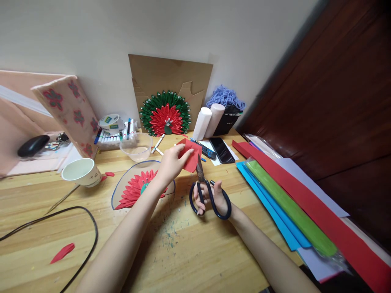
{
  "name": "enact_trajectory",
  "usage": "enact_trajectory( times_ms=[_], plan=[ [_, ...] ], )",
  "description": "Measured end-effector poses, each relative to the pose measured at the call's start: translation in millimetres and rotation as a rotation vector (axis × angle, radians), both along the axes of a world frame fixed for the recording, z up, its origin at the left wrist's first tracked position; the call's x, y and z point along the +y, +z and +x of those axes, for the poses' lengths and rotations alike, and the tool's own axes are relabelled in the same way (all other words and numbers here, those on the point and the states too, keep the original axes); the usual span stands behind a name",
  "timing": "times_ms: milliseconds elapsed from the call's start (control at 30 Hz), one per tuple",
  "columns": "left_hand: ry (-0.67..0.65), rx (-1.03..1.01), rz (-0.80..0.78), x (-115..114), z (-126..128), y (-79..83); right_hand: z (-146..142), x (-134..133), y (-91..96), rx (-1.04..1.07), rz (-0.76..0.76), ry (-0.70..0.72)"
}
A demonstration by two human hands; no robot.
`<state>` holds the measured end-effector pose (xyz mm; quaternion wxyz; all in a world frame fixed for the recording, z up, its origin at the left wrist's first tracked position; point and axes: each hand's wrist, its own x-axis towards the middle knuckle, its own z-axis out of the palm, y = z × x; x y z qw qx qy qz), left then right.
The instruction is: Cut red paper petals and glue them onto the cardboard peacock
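My left hand [171, 162] pinches a piece of red paper [193, 156] above the middle of the table. In my right hand [210, 195] are large scissors [200, 173] with black loop handles, my fingers through the loops. Their blades point up and lie against the paper's right lower edge; whether they are cutting into it I cannot tell. Below my left forearm lies a fan-shaped card [124, 183] with a blue outline, bearing red petals [134, 189] around a green centre, partly hidden by the arm.
A cardboard panel [171, 71] with a green and red peacock [166, 116] leans on the wall. A bowl [82, 173], plastic tub [136, 148], markers [114, 138], utility knife [204, 149] and phone [222, 149] stand around. Coloured paper sheets [305, 211] line the right side; a black cable [94, 232] curves at left.
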<state>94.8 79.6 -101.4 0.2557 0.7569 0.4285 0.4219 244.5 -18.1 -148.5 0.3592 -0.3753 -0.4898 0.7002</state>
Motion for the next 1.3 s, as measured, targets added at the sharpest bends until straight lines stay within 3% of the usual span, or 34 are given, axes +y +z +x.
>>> enact_trajectory(
  times_ms=[600,833,1000,1300],
  plan=[
    [-0.046,-0.006,-0.062,4,-5,0.1,5,5,-14.4,0.099,-0.065,0.038],
    [-0.093,-0.078,-0.209,5,-16,11.2,7,4,-20.0,0.092,-0.086,0.133],
    [-0.177,-0.127,-0.287,5,-22,13.3,7,-4,-10.5,-0.009,-0.037,0.199],
    [-0.368,-0.035,-0.406,4,-29,14.8,8,-13,10.7,-0.161,0.033,0.301]
  ],
)
